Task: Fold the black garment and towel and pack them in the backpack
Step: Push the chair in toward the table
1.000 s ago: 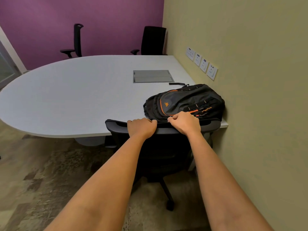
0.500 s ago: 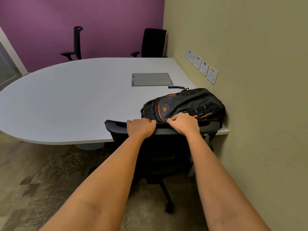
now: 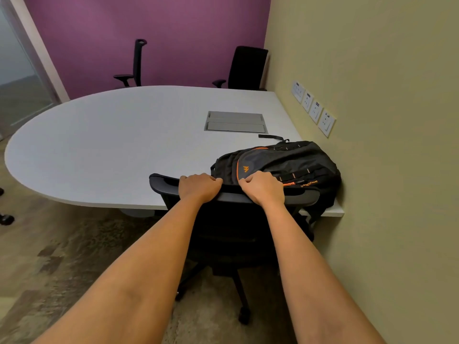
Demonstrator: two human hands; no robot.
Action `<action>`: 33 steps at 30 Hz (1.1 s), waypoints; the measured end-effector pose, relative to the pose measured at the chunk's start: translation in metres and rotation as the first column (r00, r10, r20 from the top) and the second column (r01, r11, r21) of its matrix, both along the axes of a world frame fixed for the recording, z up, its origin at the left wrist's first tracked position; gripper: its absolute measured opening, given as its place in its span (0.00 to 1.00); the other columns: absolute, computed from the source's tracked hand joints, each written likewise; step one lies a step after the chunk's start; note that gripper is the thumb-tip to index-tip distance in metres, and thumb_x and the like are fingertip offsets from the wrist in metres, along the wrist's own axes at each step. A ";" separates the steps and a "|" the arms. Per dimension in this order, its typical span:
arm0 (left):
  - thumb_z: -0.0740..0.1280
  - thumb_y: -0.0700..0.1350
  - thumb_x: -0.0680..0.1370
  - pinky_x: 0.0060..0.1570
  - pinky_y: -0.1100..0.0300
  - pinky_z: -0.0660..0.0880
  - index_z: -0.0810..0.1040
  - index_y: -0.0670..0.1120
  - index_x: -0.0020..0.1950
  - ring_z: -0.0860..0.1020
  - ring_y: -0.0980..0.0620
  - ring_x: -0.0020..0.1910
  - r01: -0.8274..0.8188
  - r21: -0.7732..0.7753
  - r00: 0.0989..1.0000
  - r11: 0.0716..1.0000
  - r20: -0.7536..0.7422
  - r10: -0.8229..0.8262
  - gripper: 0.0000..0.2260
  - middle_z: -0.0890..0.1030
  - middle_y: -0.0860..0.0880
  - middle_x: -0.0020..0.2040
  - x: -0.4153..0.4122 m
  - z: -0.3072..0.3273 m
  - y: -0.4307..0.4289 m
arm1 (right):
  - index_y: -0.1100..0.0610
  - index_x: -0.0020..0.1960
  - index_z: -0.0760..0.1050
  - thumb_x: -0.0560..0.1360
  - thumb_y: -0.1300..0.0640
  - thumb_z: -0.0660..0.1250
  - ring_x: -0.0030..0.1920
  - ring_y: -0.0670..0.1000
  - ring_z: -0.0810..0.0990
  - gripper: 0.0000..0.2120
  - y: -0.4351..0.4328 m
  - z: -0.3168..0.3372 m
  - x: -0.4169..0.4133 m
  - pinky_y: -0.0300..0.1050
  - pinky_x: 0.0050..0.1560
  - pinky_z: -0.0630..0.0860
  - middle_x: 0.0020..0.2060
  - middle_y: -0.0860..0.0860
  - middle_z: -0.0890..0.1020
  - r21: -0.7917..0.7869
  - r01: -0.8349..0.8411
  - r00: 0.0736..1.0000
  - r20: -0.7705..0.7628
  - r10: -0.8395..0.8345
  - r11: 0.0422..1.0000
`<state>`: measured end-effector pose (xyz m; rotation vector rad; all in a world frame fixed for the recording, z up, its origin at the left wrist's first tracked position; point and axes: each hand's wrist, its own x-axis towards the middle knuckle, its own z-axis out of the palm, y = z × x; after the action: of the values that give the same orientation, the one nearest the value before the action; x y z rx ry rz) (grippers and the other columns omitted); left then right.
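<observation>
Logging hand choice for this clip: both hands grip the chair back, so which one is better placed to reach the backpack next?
Right, probably. The right hand grips the chair back directly in front of the backpack, almost against it. The left hand sits left of the bag's end and would have to cross over.

Both arms outstretched, left hand (image 3: 200,187) and right hand (image 3: 262,187) curled shut, knuckles up

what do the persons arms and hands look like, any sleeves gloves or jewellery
Both forearms are bare along all that shows of them; no sleeve edge comes into view. The left hand and right hand wear no gloves. No watch, bracelet or band shows at either wrist, and no ring shows on the visible fingers. No markings or tattoos are visible.
</observation>
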<state>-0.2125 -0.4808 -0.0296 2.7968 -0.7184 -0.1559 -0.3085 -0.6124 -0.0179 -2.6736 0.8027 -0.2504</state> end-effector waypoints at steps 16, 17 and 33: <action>0.50 0.49 0.79 0.50 0.54 0.64 0.74 0.45 0.35 0.72 0.46 0.38 0.013 -0.080 0.993 0.997 0.117 -0.004 0.18 0.76 0.46 0.36 -0.024 0.003 0.013 | 0.54 0.36 0.78 0.77 0.47 0.55 0.40 0.58 0.77 0.19 0.009 0.002 -0.013 0.46 0.42 0.70 0.38 0.53 0.81 -0.042 -0.024 1.000 -0.009 0.023 0.999; 0.51 0.49 0.79 0.51 0.54 0.64 0.74 0.45 0.35 0.72 0.46 0.39 0.020 -0.105 0.991 0.994 0.135 -0.006 0.18 0.76 0.46 0.36 -0.028 0.003 0.016 | 0.53 0.37 0.79 0.77 0.47 0.55 0.41 0.58 0.78 0.19 0.011 0.003 -0.016 0.46 0.40 0.69 0.37 0.53 0.81 -0.059 -0.020 1.000 0.014 0.021 0.998; 0.45 0.50 0.83 0.75 0.53 0.48 0.61 0.49 0.75 0.56 0.51 0.76 0.109 -0.184 0.970 0.977 0.235 -0.064 0.21 0.62 0.50 0.76 -0.071 -0.016 0.050 | 0.56 0.59 0.78 0.82 0.52 0.51 0.60 0.52 0.77 0.19 0.040 -0.028 -0.053 0.49 0.61 0.68 0.54 0.52 0.83 -0.255 0.022 0.968 0.247 0.043 0.967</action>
<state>-0.2832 -0.4310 -0.0453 2.6201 -0.8588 0.2141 -0.3620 -0.5726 -0.0455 -2.8018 0.7172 -0.7198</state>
